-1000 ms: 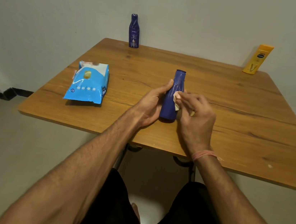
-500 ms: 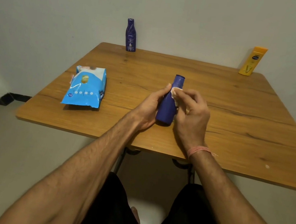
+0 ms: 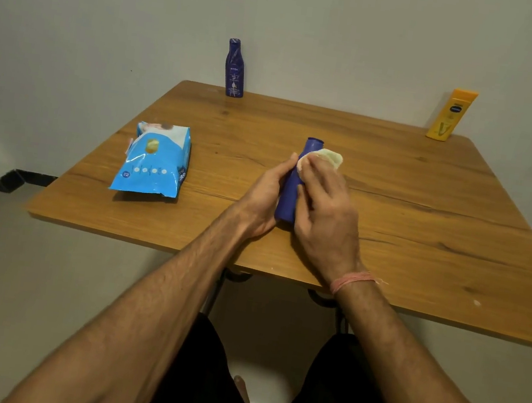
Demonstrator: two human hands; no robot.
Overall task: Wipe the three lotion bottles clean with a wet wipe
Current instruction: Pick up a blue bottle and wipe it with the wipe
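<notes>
Gripping smooth blue bottle [image 3: 289, 191] w/ left hand [image 3: 263, 197], right hand [image 3: 323, 209] pinching crumpled white wipe [image 3: 326, 158] at neck

**A plain room in a home**

A wooden table [image 3: 393, 198] on dark metal legs is pushed against a bare, pale painted wall [image 3: 348, 26]. Left of the table, a dark skirting [image 3: 24, 177] runs along the wall's foot above a light floor. On the table lie household toiletries and a pack of wet wipes [image 3: 153, 159].
</notes>
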